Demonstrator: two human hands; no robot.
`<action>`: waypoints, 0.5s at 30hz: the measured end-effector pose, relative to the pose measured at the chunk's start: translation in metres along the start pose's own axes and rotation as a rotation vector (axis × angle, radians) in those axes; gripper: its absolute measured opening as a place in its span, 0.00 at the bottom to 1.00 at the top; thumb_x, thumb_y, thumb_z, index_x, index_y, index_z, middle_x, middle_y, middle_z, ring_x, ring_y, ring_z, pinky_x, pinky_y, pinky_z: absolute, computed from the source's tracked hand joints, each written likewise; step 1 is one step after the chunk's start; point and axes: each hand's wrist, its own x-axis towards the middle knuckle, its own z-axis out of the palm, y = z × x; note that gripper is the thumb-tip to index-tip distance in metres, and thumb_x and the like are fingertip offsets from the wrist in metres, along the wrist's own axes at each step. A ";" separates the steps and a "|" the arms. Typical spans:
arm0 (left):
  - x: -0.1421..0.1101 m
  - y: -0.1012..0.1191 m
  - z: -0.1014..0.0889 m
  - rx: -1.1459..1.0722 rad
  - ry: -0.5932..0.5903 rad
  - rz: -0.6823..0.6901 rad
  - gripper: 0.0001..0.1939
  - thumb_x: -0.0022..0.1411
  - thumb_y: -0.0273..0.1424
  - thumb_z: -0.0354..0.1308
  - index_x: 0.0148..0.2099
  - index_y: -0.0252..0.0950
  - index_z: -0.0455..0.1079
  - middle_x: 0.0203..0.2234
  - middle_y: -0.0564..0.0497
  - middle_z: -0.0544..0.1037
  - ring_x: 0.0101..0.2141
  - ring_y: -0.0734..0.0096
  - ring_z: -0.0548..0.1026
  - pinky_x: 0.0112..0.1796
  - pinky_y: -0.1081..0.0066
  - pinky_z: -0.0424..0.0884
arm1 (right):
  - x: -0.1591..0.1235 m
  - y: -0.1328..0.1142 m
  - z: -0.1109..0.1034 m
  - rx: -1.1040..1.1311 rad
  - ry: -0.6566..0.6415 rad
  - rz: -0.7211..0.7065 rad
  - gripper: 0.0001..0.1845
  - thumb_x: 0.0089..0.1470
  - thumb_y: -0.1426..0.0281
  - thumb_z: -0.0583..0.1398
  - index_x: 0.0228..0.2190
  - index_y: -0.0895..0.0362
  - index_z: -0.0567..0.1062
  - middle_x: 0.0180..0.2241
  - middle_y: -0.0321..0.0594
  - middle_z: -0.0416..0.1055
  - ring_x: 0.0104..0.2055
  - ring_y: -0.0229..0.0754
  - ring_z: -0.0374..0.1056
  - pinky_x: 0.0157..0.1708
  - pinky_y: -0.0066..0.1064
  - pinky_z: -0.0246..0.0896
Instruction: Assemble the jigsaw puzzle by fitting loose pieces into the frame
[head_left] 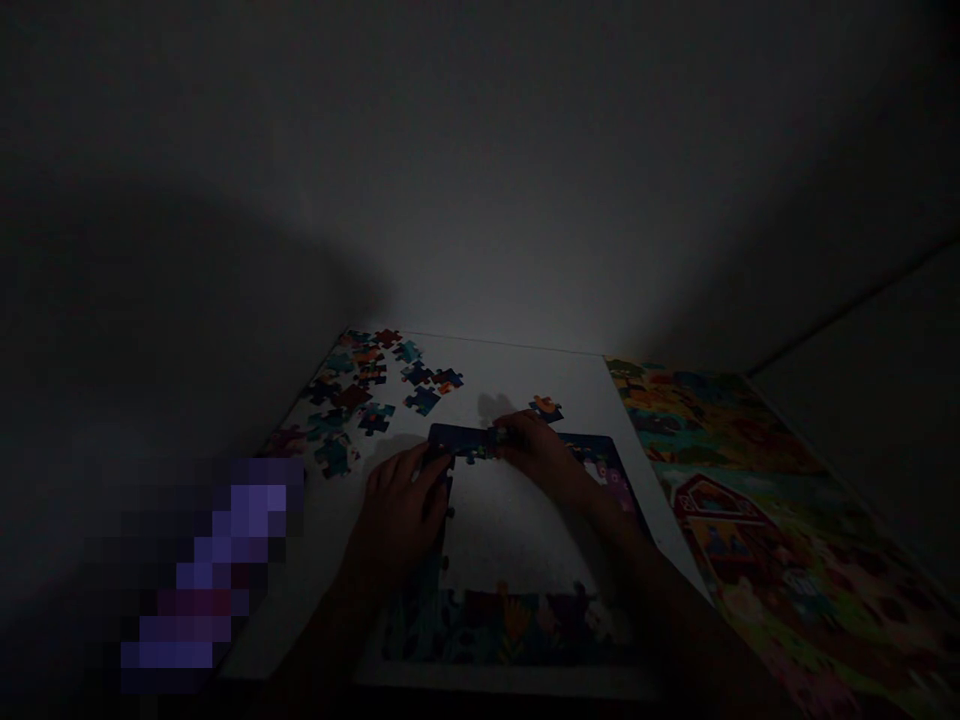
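A partly built jigsaw frame (pixel 495 610) lies on a white table (pixel 517 370) in dim light. My left hand (pixel 397 510) rests flat, fingers stretched out, on the frame's upper left corner. My right hand (pixel 536 450) presses with bent fingers on the top border strip (pixel 461 440), and what its fingertips pinch is too dark to name. A single loose piece (pixel 546 407) lies just beyond my right hand.
Several loose puzzle pieces (pixel 367 390) are scattered at the table's far left. The puzzle box lid (pixel 750 520), printed with a farm picture and red barn, lies along the right side. A dark wall rises behind. A blurred purple patch sits at lower left.
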 end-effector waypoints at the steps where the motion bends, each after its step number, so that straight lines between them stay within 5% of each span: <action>1: 0.000 -0.001 0.001 -0.001 0.005 0.001 0.18 0.67 0.32 0.49 0.57 0.41 0.71 0.55 0.43 0.71 0.54 0.51 0.67 0.52 0.49 0.65 | 0.000 0.000 0.001 0.064 0.011 0.016 0.18 0.50 0.73 0.63 0.45 0.53 0.74 0.43 0.42 0.70 0.44 0.43 0.68 0.45 0.38 0.64; 8: 0.000 -0.004 0.004 0.004 0.030 0.018 0.18 0.68 0.33 0.48 0.56 0.40 0.71 0.54 0.42 0.71 0.54 0.51 0.68 0.51 0.49 0.66 | 0.034 0.009 -0.011 0.417 0.161 0.197 0.18 0.51 0.66 0.61 0.45 0.56 0.72 0.32 0.39 0.76 0.34 0.42 0.72 0.37 0.35 0.66; 12: 0.000 -0.005 0.004 0.019 0.024 0.025 0.19 0.67 0.32 0.48 0.56 0.40 0.71 0.55 0.42 0.71 0.54 0.50 0.67 0.52 0.48 0.65 | 0.056 0.006 -0.038 -0.074 0.277 0.242 0.18 0.55 0.68 0.58 0.48 0.58 0.72 0.44 0.49 0.74 0.45 0.47 0.71 0.47 0.39 0.64; 15: -0.001 -0.004 0.004 0.012 0.021 0.001 0.19 0.67 0.32 0.48 0.56 0.40 0.71 0.55 0.42 0.71 0.54 0.50 0.67 0.52 0.49 0.66 | 0.047 0.000 -0.046 -0.482 0.225 0.408 0.21 0.55 0.61 0.60 0.46 0.61 0.73 0.50 0.59 0.69 0.55 0.57 0.64 0.51 0.45 0.61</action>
